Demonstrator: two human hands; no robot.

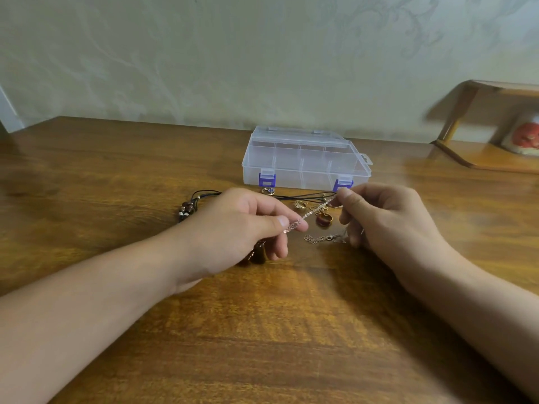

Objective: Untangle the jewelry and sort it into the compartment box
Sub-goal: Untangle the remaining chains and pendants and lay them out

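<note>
While both hands work above the middle of the surface (291,330), a thin chain (313,212) is stretched taut between them. The left hand (239,228) pinches one end of the chain between thumb and forefinger, its other fingers curled under. The right hand (385,220) pinches the chain's other end at its thumb tip, the remaining fingers curled; a further loose length of chain (320,239) lies on the surface just below and between the hands, and whether it is the same chain cannot be told. A brown ring (324,220) rests on the surface between the hands, under the taut chain. A black cord (306,196) runs across behind the hands, ending at the left in dark beads (186,209) beside the left hand. Small gold rings (300,204) lie near the cord, and another small ring (267,191) sits just in front of the box. A dark brown piece (258,255) shows partly beneath the left hand; its kind cannot be told. The box (306,158), clear plastic with blue latches (267,179), stands near the far edge of the surface, lid closed, its compartments showing no contents. A wooden shelf (490,126) stands at the far right corner.
</note>
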